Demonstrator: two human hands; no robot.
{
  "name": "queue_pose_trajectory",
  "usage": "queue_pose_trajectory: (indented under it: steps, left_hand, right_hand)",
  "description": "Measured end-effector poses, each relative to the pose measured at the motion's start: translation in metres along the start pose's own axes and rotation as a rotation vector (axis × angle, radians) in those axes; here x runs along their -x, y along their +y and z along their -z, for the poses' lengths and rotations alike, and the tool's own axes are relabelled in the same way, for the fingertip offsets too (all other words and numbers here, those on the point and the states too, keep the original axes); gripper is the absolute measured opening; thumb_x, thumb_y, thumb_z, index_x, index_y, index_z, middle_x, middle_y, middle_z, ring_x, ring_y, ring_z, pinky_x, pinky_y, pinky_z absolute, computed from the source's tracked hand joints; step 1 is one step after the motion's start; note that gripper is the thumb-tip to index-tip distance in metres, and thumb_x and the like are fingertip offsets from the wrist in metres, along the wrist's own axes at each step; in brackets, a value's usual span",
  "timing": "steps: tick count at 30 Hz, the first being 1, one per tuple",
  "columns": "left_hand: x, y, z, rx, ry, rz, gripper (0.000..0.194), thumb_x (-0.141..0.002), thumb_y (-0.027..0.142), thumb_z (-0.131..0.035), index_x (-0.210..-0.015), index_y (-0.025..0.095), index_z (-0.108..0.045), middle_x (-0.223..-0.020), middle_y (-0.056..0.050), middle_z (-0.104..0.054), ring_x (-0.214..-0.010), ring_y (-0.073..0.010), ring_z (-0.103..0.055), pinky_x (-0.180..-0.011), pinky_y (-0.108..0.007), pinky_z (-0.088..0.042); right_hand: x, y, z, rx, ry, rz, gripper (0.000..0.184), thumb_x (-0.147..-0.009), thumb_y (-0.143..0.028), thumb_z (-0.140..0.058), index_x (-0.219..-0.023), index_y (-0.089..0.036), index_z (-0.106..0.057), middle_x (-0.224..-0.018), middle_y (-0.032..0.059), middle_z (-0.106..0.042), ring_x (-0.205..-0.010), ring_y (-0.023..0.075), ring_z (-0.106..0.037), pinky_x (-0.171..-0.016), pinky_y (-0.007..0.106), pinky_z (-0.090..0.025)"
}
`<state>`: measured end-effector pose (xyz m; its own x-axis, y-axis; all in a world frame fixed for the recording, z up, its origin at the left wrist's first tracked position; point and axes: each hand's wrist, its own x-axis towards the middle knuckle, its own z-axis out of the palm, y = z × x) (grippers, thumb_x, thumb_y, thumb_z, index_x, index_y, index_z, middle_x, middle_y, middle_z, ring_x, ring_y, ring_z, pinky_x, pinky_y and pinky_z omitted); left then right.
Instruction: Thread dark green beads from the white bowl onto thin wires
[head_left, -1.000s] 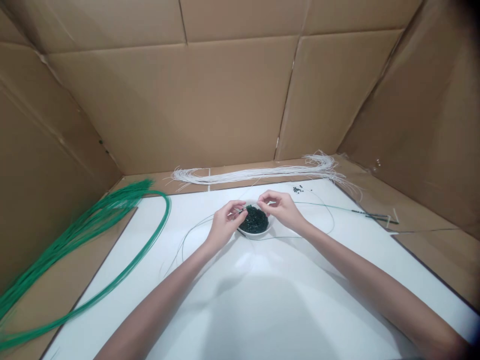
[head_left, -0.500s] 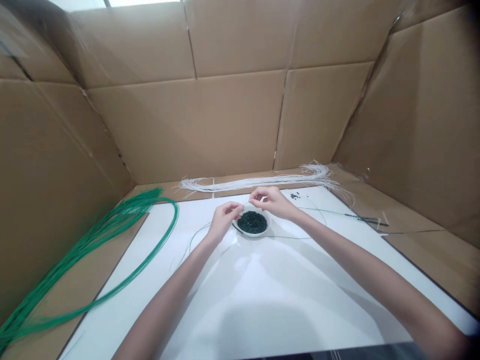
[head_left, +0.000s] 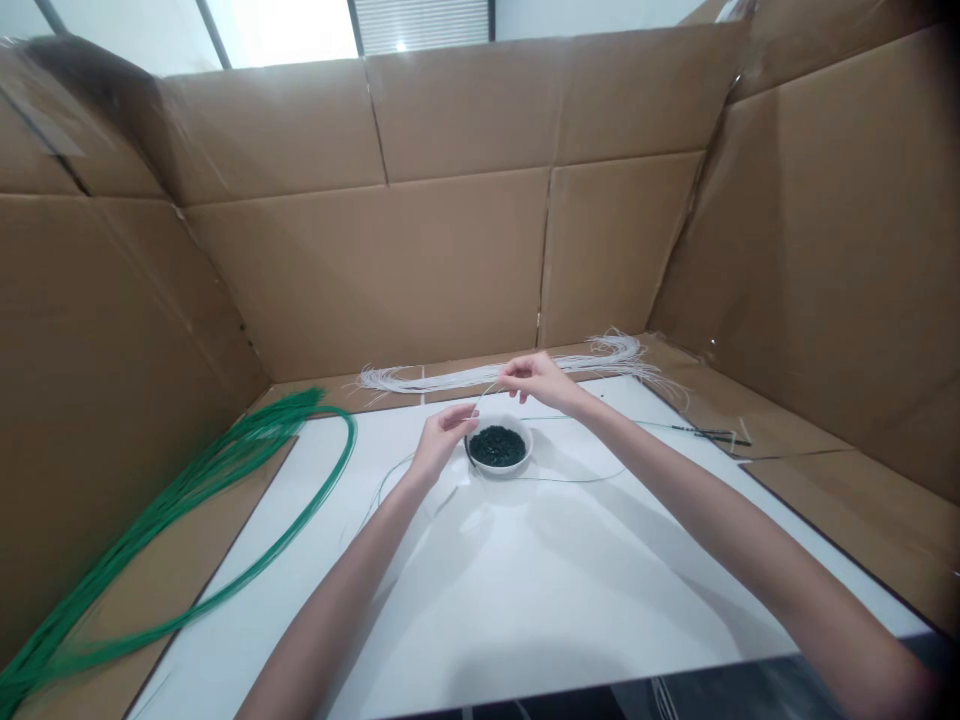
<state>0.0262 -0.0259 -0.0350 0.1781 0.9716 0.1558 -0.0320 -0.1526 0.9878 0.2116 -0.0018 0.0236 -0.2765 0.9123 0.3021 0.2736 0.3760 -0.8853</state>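
Observation:
A thin pale cord (head_left: 486,393) arcs between my two hands above a small white bowl. My left hand (head_left: 444,438) is pinched on one part of it at the bowl's left rim. Higher up, past the bowl's far side, my right hand (head_left: 538,382) pinches the cord's other part between thumb and fingertips. The white bowl (head_left: 529,446) holds a heap of small dark beads (head_left: 498,447). A short dark strip (head_left: 469,454) hangs below my left fingertips against the bowl; I cannot tell whether it is threaded beads.
A green bundle of strands (head_left: 247,450) curves along the left. White strands (head_left: 450,379) lie across the back of the white table (head_left: 570,590). Thin dark pieces (head_left: 712,434) lie at the right, and a fine line loops around the bowl. Cardboard walls (head_left: 450,270) enclose three sides.
My hands have drawn apart: the right one rose, so more cord shows between them. The camera view has tilted up, showing more above the cardboard.

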Motion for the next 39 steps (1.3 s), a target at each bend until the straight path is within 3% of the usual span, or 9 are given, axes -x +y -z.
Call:
queue_pose_trajectory:
  steps: [2, 6, 10, 17, 25, 39]
  left_hand:
    - [-0.002, 0.002, -0.003, 0.009, -0.011, -0.009, 0.035, -0.062, 0.031, -0.069, -0.093, 0.014, -0.065, -0.093, -0.009, -0.067, -0.085, -0.0174, -0.060, -0.079, -0.030, -0.043]
    - [-0.006, 0.004, -0.009, 0.023, -0.006, -0.010, 0.030, -0.066, 0.038, -0.064, -0.080, 0.012, -0.067, -0.079, -0.007, -0.067, -0.067, -0.0131, -0.059, -0.070, -0.027, -0.045]
    - [-0.009, 0.001, -0.013, 0.039, 0.017, -0.005, 0.032, -0.070, 0.040, -0.060, -0.085, 0.013, -0.067, -0.084, -0.006, -0.066, -0.060, -0.0090, -0.055, -0.063, -0.024, -0.044]
    - [-0.011, 0.003, -0.016, 0.014, 0.057, -0.022, 0.028, -0.069, 0.036, -0.062, -0.082, 0.012, -0.068, -0.075, -0.004, -0.064, -0.047, -0.0044, -0.038, -0.046, -0.020, -0.031]
    - [-0.010, 0.002, -0.018, 0.008, 0.123, -0.030, 0.027, -0.069, 0.036, -0.061, -0.080, 0.012, -0.066, -0.071, -0.002, -0.062, -0.048, -0.0041, -0.036, -0.047, -0.019, -0.031]
    - [-0.010, -0.002, -0.022, -0.022, 0.169, -0.045, 0.026, -0.068, 0.035, -0.063, -0.079, 0.013, -0.067, -0.071, -0.003, -0.062, -0.050, -0.0063, -0.043, -0.049, -0.019, -0.035]
  right_hand:
    - [0.001, 0.002, -0.003, -0.001, -0.007, 0.002, 0.019, -0.064, -0.030, -0.063, -0.064, -0.011, -0.062, -0.051, 0.0007, -0.056, -0.047, 0.0085, -0.050, -0.039, 0.019, -0.043]
    - [0.002, 0.008, -0.008, -0.004, 0.003, 0.007, 0.023, -0.064, -0.034, -0.064, -0.067, -0.011, -0.063, -0.056, 0.0016, -0.057, -0.048, 0.0082, -0.050, -0.039, 0.019, -0.042]
    - [0.005, 0.016, -0.010, -0.008, 0.032, 0.022, 0.026, -0.066, -0.036, -0.062, -0.069, -0.011, -0.065, -0.060, 0.0033, -0.060, -0.049, 0.0084, -0.050, -0.040, 0.019, -0.042]
    - [0.008, 0.027, -0.011, -0.019, 0.062, 0.021, 0.022, -0.066, -0.032, -0.064, -0.068, -0.011, -0.069, -0.064, 0.0047, -0.063, -0.050, 0.0092, -0.051, -0.043, 0.021, -0.043]
    - [0.010, 0.032, -0.022, -0.215, 0.112, -0.070, 0.026, -0.059, -0.035, -0.069, -0.071, -0.012, -0.069, -0.062, 0.0034, -0.063, -0.049, 0.0089, -0.050, -0.044, 0.021, -0.042]
    - [0.010, 0.038, -0.021, -0.270, 0.117, -0.227, 0.023, -0.054, -0.032, -0.073, -0.065, -0.011, -0.071, -0.056, 0.0031, -0.062, -0.047, 0.0070, -0.047, -0.047, 0.021, -0.041]
